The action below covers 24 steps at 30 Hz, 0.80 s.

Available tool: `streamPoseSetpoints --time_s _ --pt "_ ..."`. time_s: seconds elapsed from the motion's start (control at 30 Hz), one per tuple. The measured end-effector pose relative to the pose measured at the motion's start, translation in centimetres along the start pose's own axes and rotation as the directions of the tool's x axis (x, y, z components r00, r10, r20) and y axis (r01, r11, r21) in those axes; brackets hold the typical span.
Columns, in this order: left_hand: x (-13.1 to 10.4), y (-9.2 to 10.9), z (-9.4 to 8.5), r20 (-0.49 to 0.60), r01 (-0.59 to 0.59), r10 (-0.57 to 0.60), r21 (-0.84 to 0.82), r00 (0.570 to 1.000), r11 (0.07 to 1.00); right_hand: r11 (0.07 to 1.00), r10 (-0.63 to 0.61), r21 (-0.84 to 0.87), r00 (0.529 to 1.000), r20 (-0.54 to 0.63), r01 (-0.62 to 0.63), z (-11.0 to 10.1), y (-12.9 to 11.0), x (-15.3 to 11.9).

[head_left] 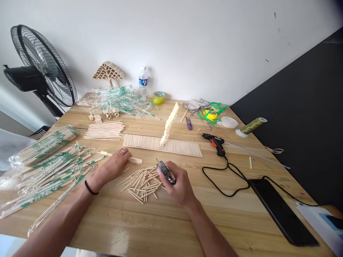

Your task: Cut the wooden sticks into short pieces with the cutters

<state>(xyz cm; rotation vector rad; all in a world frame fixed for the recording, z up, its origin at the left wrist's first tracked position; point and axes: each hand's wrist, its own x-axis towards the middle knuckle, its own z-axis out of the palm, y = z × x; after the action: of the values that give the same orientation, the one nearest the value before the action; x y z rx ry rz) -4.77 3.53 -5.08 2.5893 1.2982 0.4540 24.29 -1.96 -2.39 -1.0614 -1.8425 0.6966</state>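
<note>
My left hand (116,166), with a ring and a black wristband, rests on the table over a few pale wooden sticks (136,161). Its fingers are curled down on them, and their ends stick out on both sides. In my right hand (180,182) is a metal hand tool (166,173) that looks like compact pliers or cutters, a thin tip pointing up and left. Between the hands lies a loose pile of short cut sticks (143,184). Behind them, a flat strip of joined sticks (184,148) lies with a narrow stick piece (169,125) standing tilted on it.
Wrapped chopsticks (50,171) cover the left side, beside a row of bare sticks (104,130). A glue gun (215,142) with a looping cord lies right, near a black tray (281,210). Farther back are a bottle (143,81), tape (158,98), snips (189,123) and a fan (44,67).
</note>
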Motion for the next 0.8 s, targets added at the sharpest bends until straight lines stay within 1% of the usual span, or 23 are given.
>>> streamPoseSetpoints --time_s 0.17,0.33,0.43,0.57,0.67,0.73,0.8 --pt "0.2 1.2 0.3 -0.022 -0.005 0.006 0.034 1.0 0.999 1.0 -0.006 0.007 1.0 -0.007 0.006 -0.1 -0.2 0.0" --pt "0.5 3.2 0.2 -0.057 -0.019 0.021 0.036 0.998 0.999 1.0 -0.01 -0.006 0.999 -0.038 0.01 -0.1 -0.1 0.0" --pt "0.8 4.2 0.2 -0.122 -0.036 0.038 0.016 0.992 0.999 1.0 -0.011 -0.009 0.999 -0.053 0.01 -0.2 -0.1 0.0" --pt "1.0 4.8 -0.1 -0.232 -0.08 0.068 -0.042 0.97 0.996 1.0 0.002 -0.014 0.997 -0.074 -0.003 -0.2 0.0 0.0" --pt "0.8 5.5 -0.8 -0.257 -0.105 0.08 -0.085 0.963 0.991 0.999 0.032 0.037 0.998 -0.062 -0.029 -0.1 -0.2 0.0" --pt "0.7 6.4 -1.3 -0.246 -0.13 0.098 -0.117 0.964 0.985 0.994 0.044 0.103 0.998 -0.033 -0.041 0.1 -0.4 0.0" --pt "0.5 7.3 -1.5 -0.231 -0.173 0.136 -0.15 0.964 0.973 0.988 0.029 0.15 1.0 -0.011 -0.027 0.3 -0.6 0.0"
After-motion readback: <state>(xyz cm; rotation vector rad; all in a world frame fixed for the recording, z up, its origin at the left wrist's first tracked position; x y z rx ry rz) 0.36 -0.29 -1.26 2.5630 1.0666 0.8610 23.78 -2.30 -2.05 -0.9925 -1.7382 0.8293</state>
